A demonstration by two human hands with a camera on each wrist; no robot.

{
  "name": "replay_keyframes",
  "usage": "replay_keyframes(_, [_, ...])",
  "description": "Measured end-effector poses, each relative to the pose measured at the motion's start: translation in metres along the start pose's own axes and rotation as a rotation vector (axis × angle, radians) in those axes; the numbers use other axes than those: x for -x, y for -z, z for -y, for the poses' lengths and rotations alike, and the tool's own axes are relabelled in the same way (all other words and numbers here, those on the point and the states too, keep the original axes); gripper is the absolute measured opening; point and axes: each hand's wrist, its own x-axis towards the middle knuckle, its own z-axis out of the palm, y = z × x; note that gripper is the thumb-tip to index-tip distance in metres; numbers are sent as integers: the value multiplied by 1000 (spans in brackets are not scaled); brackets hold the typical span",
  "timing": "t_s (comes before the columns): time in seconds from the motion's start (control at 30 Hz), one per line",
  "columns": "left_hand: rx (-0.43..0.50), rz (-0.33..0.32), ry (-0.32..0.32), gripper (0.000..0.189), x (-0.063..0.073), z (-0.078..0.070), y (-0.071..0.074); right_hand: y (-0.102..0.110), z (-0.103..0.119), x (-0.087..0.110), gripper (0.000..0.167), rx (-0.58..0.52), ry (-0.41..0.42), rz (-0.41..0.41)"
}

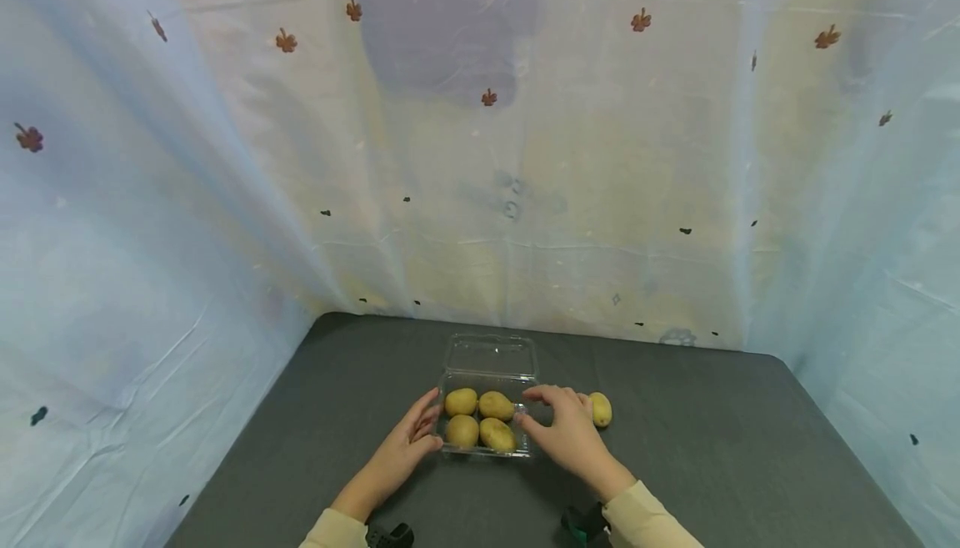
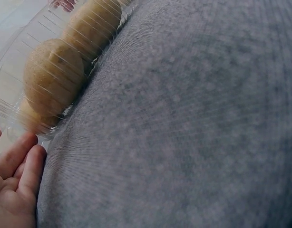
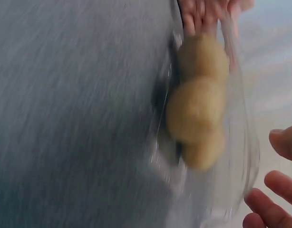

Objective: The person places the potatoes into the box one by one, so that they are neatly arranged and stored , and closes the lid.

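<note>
A clear plastic clamshell box stands on the dark table with its lid folded back. Inside lie several yellow potatoes in two rows. My left hand rests along the box's left side, fingers extended; in the left wrist view its fingertips are right at the box's corner. My right hand hovers at the right side, thumb and fingers spread apart, holding nothing. Just beyond it a single potato lies on the table, partly hidden by that hand. The right wrist view shows the boxed potatoes blurred.
The dark grey table extends on both sides of the box. A pale patterned curtain hangs behind the table and along both sides. Dark straps show at the wrists.
</note>
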Motion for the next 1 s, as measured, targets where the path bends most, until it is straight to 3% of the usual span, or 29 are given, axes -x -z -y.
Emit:
replay_keyframes(0.37, [-10,-3,0,72,2,-3,-1,23,-38,12,49,176,-88,-122])
replay_keyframes(0.6, [-10,-5,-1,71,1,-2,0,34,-52,18,56,177,-229,-127])
replay_keyframes(1.0, [-5,-9,-4,71,1,0,-1,41,-67,27,62,160,-333,-73])
